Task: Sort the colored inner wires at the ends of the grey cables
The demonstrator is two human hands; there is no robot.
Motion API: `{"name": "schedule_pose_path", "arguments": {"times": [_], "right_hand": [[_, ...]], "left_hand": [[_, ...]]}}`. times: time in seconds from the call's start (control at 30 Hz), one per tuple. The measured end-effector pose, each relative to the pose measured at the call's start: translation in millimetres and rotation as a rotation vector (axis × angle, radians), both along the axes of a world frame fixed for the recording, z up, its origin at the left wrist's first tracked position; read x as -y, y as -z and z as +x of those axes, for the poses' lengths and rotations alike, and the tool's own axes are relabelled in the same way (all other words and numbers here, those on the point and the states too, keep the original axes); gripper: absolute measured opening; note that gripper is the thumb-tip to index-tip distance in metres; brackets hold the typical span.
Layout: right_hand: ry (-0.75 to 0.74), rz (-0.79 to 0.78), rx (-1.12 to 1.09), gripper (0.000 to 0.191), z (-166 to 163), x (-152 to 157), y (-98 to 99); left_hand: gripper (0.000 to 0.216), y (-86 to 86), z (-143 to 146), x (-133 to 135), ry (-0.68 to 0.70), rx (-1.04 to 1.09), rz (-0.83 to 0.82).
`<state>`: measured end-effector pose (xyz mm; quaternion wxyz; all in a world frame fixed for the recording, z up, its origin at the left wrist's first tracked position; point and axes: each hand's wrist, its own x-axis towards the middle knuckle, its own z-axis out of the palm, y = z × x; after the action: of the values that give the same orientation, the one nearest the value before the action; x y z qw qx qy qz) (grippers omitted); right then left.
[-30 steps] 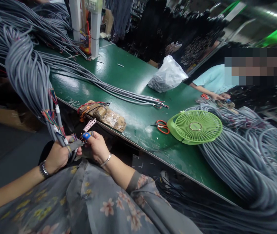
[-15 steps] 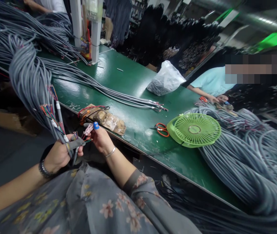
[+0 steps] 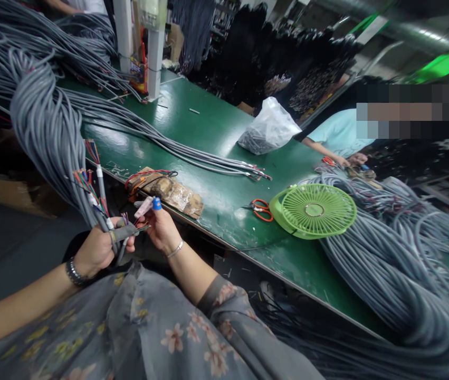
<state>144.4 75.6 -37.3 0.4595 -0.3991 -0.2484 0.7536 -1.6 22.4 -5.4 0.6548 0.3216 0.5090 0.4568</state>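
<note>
My left hand [image 3: 99, 248] is closed around the ends of grey cables [image 3: 52, 121], whose bundle hangs over the table's left side. Grey covers sit on some of its fingers. Thin coloured wires [image 3: 142, 227] fan out of a stripped cable end towards my right hand [image 3: 163, 230]. That hand is pinched at the wires, with a blue cover on its thumb. Beside the thumb shows a pale pink-and-white piece [image 3: 143, 207]; whether it is a wrapped fingertip or something held, I cannot tell. Other stripped ends with coloured wires [image 3: 84, 182] stick out above my left hand.
On the green table [image 3: 216, 132] lie a wooden block [image 3: 182, 199] with wires, orange-handled scissors [image 3: 261, 210], a green fan [image 3: 315, 211] and a white plastic bag [image 3: 269, 126]. More grey cables [image 3: 382, 274] spill over the right edge. A co-worker's hands [image 3: 356, 160] are across the table.
The pale pink-and-white piece has tilted slightly beside my right thumb. My right hand has shifted a little to the left; my left hand keeps its hold on the cables.
</note>
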Motion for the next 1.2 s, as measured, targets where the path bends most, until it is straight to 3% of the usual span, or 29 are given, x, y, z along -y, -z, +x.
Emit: {"name": "schedule_pose_path", "arguments": {"times": [0.13, 0.3, 0.5, 0.73, 0.97, 1.07, 1.2], "right_hand": [[-0.138, -0.036, -0.014, 0.068, 10, 8, 7.1], [-0.226, 0.058, -0.002, 0.052, 17, 27, 18.2], [-0.136, 0.159, 0.069, 0.049, 11, 36, 9.6], [-0.025, 0.204, 0.144, 0.043, 8, 42, 10.8], [0.047, 0.049, 0.096, 0.061, 9, 14, 16.2], [0.043, 0.154, 0.122, 0.064, 6, 3, 15.3], [0.174, 0.306, 0.279, 0.064, 2, -1, 18.0]], "left_hand": [[0.039, -5.3, 1, 9, -0.050, -0.011, 0.014], [0.041, -4.8, 1, 16, -0.090, -0.066, 0.011], [0.039, 4.1, -1, 17, -0.085, -0.139, 0.067], [0.042, 4.8, 2, 18, -0.222, -0.080, 0.016], [0.045, 0.4, 2, 16, -0.238, -0.018, 0.026], [0.043, -2.3, 7, 14, -0.224, -0.015, 0.031], [0.045, -4.7, 11, 12, -0.241, -0.025, 0.001]]}}
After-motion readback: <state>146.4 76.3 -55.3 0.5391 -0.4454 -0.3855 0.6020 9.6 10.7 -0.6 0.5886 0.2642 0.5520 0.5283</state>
